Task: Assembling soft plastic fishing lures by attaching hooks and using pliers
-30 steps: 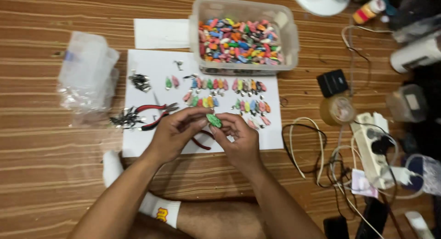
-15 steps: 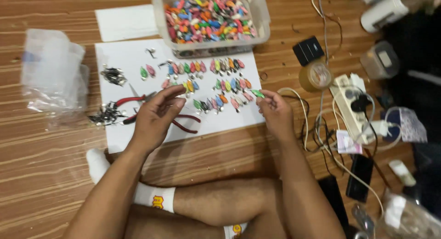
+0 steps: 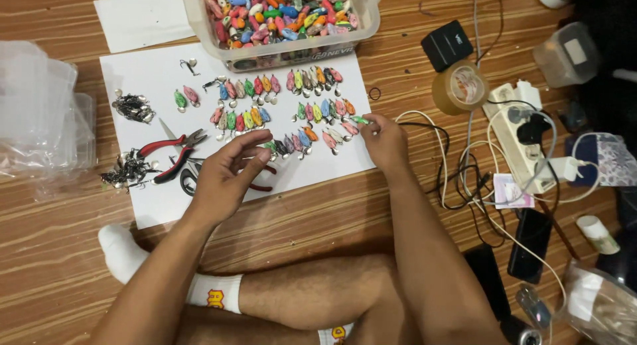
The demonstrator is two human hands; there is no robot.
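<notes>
Two hands have parted: our right hand (image 3: 385, 140) now pinches a green lure (image 3: 359, 120) at the row's end. Our left hand (image 3: 222, 176) hangs over the white sheet (image 3: 142, 69), fingers loosely curled, empty, so the piece looks ready for laying down.

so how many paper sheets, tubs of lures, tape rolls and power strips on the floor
paper sheets: 2
tub of lures: 1
tape roll: 1
power strip: 1
total: 5
</notes>
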